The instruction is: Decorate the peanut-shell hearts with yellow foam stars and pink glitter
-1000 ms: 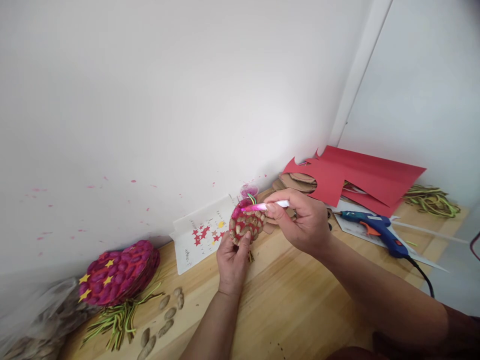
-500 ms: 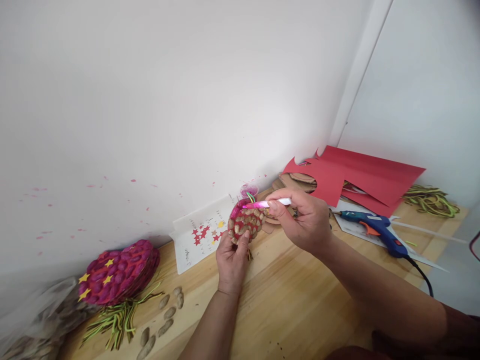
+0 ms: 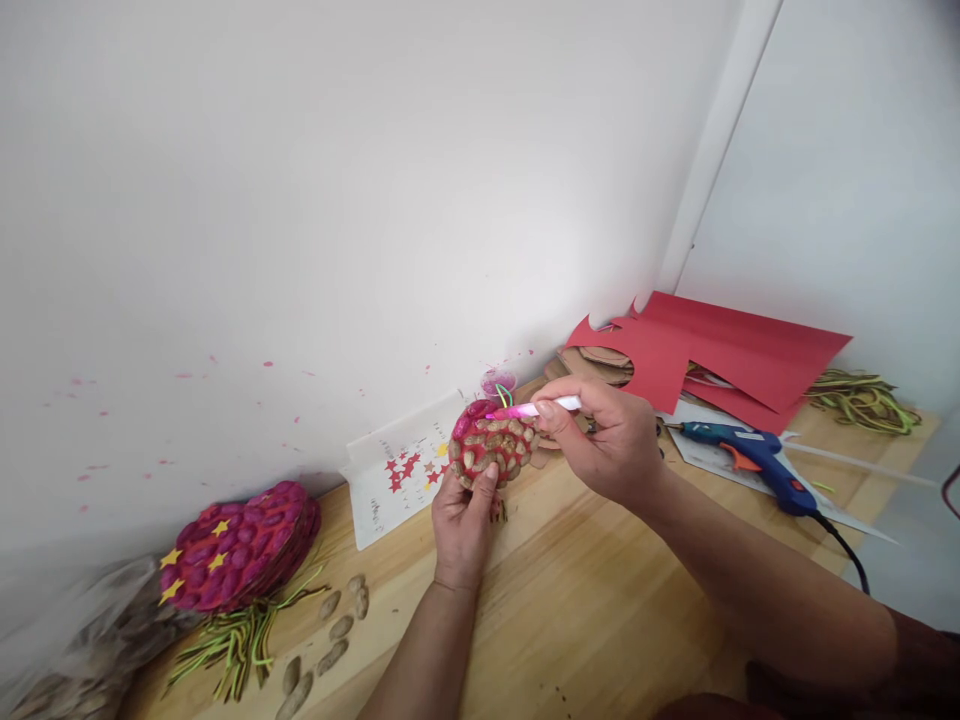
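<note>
My left hand (image 3: 463, 525) grips the lower edge of a peanut-covered ornament (image 3: 491, 447), its thumb pressed on the front. Peanuts in their shells cover a red backing; those at the upper left are painted magenta, the others are bare. A green cord loop sticks up from its top. Between the thumb and fingers of my right hand (image 3: 604, 435) is a white paintbrush (image 3: 551, 406) with pink smeared along its front end. The brush tip touches or nearly touches the ornament's top edge. Behind it stands a small clear cup (image 3: 498, 382) stained with magenta paint.
Finished-looking magenta ornaments (image 3: 240, 545) with yellow stars and green tassels are stacked at left, beside a plastic bag (image 3: 97, 640). Loose peanuts (image 3: 330, 655) lie nearby. White paper (image 3: 382, 510) holds small stars. At right are red card (image 3: 742, 350), a blue glue gun (image 3: 739, 450) and yarn (image 3: 862, 400).
The ornament has turned slightly in my left hand, showing more of its face and shifting a little left. My right hand and the brush stay almost in place.
</note>
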The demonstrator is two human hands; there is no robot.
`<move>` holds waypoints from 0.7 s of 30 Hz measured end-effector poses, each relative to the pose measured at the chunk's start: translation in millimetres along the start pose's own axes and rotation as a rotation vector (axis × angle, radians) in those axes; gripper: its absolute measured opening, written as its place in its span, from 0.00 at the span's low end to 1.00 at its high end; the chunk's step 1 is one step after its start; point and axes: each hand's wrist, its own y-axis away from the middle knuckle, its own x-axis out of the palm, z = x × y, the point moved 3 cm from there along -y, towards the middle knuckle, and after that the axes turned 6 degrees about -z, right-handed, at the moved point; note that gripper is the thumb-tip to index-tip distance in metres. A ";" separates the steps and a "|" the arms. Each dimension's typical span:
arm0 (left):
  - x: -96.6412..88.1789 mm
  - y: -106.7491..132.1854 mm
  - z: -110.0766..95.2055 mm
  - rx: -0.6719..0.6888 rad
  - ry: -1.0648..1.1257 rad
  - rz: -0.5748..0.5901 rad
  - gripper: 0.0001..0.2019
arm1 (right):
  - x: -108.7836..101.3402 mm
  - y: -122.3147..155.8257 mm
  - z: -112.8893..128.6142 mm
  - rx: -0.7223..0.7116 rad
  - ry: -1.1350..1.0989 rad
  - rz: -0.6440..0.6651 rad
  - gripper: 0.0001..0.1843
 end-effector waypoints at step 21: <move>5.6 5.7 -7.0 -0.188 0.191 0.045 0.21 | 4.3 2.3 0.7 -0.125 0.028 0.031 0.06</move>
